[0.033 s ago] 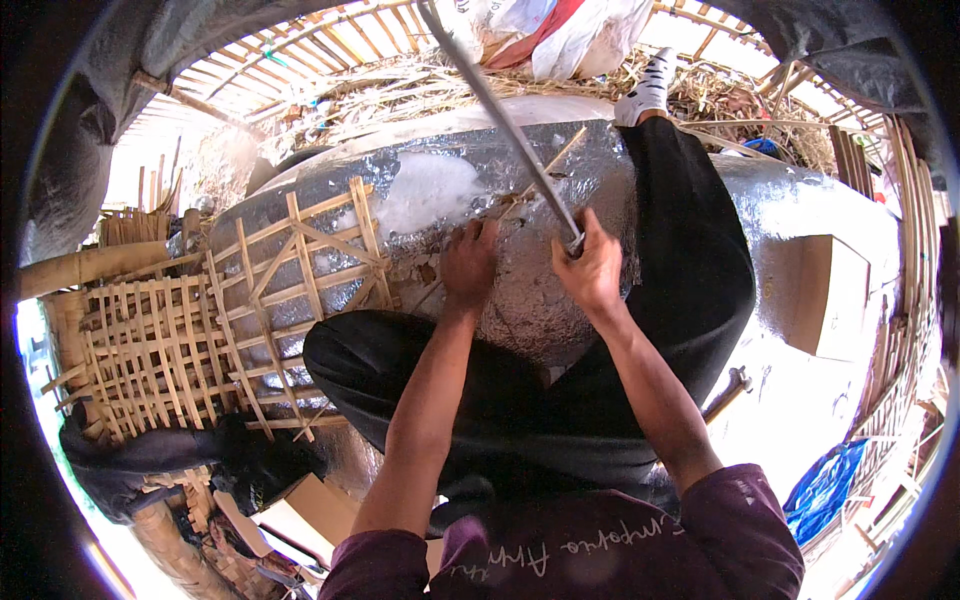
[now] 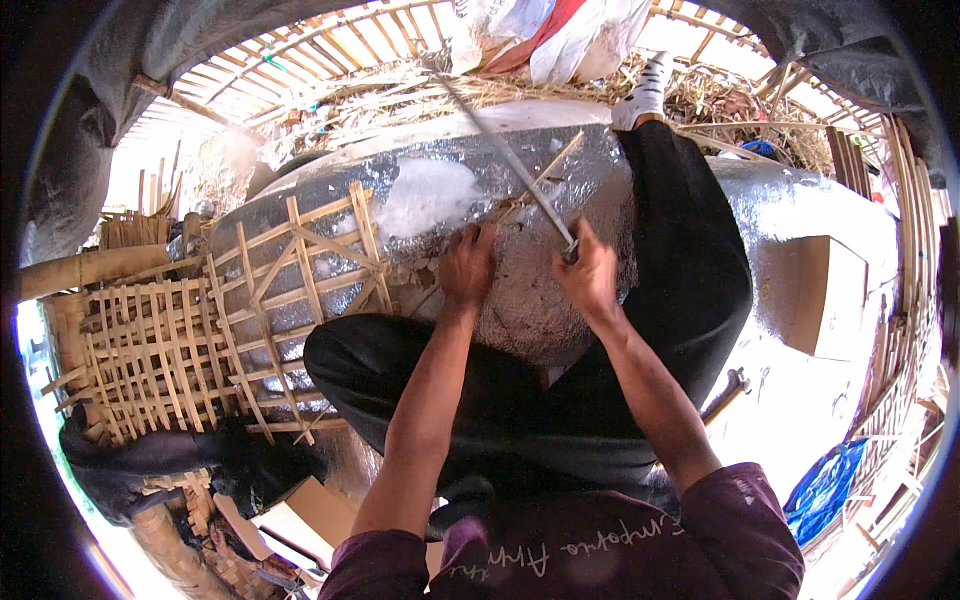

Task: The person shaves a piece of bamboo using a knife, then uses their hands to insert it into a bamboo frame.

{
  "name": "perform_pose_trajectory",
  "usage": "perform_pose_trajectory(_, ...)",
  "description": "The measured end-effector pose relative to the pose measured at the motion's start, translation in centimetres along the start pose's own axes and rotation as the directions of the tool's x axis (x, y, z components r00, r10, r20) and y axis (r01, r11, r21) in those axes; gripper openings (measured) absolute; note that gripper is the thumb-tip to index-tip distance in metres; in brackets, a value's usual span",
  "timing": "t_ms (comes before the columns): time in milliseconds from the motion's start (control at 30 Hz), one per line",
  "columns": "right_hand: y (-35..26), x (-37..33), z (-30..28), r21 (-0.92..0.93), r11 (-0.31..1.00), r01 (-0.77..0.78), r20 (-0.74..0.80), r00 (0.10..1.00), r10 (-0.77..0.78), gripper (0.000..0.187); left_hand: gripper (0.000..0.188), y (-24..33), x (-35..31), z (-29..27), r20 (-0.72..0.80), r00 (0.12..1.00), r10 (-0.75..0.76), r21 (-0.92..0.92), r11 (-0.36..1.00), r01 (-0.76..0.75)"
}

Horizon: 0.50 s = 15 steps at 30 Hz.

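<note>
My right hand [image 2: 590,268] is closed round the handle of a long, narrow-bladed knife [image 2: 508,155]. Its blade slants up and away to the left, the far end blurred by motion. Left of it, my left hand [image 2: 468,265] is closed with the fingers curled down on a thin bamboo strip [image 2: 556,160]. That strip runs off to the far right of the hand, under the line of the blade. Both hands are above a silvery foil sheet [image 2: 540,310] between my legs. An open bamboo lattice [image 2: 300,255] lies beside my left knee.
A denser woven bamboo panel [image 2: 150,330] is at the left. A cardboard box [image 2: 835,295] sits on the right, with a hammer-like tool [image 2: 728,393] nearer me and a blue plastic sheet [image 2: 825,490] below. Straw and scraps [image 2: 400,100] line the slatted far wall.
The knife blade has swung downward, its far end lower in the picture than before. My right hand has dropped slightly; my left hand stays nearly in place.
</note>
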State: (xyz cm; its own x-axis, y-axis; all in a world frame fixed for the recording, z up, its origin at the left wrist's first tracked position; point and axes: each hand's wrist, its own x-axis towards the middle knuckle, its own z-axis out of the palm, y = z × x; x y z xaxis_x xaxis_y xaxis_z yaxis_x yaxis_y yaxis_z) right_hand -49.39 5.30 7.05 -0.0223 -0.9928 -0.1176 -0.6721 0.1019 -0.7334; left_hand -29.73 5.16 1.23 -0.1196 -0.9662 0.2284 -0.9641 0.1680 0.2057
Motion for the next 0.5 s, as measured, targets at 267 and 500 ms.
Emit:
perform_pose_trajectory(267, -3.7, 0.6, -2.2, -0.098, 0.994, 0.058, -0.05, 0.997, -0.063, 0.035, 0.01, -0.5, 0.3, 0.1, 0.024, 1.0, -0.013, 0.01, 1.0, 0.013)
perform_pose_trajectory(500, 2.3, 1.2, 3.0, -0.264, 0.952, 0.152, -0.117, 0.975, -0.188, 0.033, 0.014, -1.8, 1.3, 0.5, -0.002, 1.0, 0.018, 0.016, 1.0, -0.018)
